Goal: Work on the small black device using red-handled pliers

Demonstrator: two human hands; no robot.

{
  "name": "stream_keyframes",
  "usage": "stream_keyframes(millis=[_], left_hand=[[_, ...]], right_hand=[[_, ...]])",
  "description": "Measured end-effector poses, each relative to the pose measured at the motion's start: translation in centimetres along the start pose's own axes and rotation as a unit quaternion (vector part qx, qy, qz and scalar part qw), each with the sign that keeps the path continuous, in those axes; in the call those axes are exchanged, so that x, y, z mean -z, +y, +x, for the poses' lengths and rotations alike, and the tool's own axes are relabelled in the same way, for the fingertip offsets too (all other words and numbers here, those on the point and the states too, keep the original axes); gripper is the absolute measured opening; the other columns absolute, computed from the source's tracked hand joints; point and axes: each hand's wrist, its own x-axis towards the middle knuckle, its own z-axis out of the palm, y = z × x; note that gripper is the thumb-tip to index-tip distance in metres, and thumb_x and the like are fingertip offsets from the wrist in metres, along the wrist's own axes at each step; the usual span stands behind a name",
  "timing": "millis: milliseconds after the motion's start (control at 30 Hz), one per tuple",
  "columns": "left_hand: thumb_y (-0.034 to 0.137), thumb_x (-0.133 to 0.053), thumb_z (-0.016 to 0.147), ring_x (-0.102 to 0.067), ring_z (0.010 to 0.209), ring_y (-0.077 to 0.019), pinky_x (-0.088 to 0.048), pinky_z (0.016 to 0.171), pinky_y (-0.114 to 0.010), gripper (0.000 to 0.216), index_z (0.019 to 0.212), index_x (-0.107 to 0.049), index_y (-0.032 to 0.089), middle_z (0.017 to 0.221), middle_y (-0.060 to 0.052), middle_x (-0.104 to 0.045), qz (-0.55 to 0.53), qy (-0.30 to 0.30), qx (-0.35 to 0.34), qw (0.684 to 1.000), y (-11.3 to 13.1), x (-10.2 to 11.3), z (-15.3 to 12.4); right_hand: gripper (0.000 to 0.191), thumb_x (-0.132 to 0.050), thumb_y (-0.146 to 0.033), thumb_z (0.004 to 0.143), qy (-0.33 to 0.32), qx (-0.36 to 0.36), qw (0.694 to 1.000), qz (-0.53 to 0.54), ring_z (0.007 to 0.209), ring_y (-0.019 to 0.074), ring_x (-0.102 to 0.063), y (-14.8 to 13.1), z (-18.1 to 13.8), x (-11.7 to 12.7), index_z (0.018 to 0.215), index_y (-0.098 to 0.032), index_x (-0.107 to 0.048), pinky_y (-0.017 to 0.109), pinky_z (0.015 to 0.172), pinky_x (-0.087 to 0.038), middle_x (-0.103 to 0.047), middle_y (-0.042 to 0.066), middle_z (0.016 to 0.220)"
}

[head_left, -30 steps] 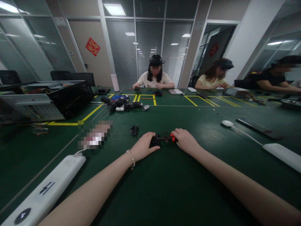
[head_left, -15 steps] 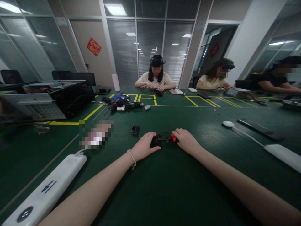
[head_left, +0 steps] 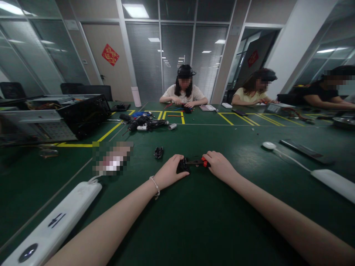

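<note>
Black part (head_left: 183,166): was held in the left hand (head_left: 171,170), low at the counter (head_left: 210,225).
Red-handled tool (head_left: 199,162): was grasped in the right hand (head_left: 220,166), its tips at the part.
Progress: seemed mid-step, unfinished; what remained could not be told.
Small black piece (head_left: 158,153): lay apart, untouched.

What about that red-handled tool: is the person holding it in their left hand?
No, the right hand grips the red-handled tool, while the left hand holds a small black part.
</note>
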Motion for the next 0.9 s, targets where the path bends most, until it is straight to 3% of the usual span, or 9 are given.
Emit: stream_keyframes(millis=[900], left_hand=[[0.039, -0.06, 0.074, -0.047, 0.107, -0.0232, -0.038, 0.092, -0.037, 0.052, 0.117, -0.04, 0.018, 0.117, -0.009, -0.047, 0.006, -0.01, -0.002, 1.0, 0.05, 0.14, -0.04]], right_hand=[[0.034, -0.053, -0.006, 0.065, 0.007, 0.001, 1.0, -0.002, 0.083, 0.0204, -0.051, 0.03, -0.1, -0.14, 0.098, -0.014, -0.055, 0.033, 0.075, -0.04, -0.056, 0.009, 0.094]])
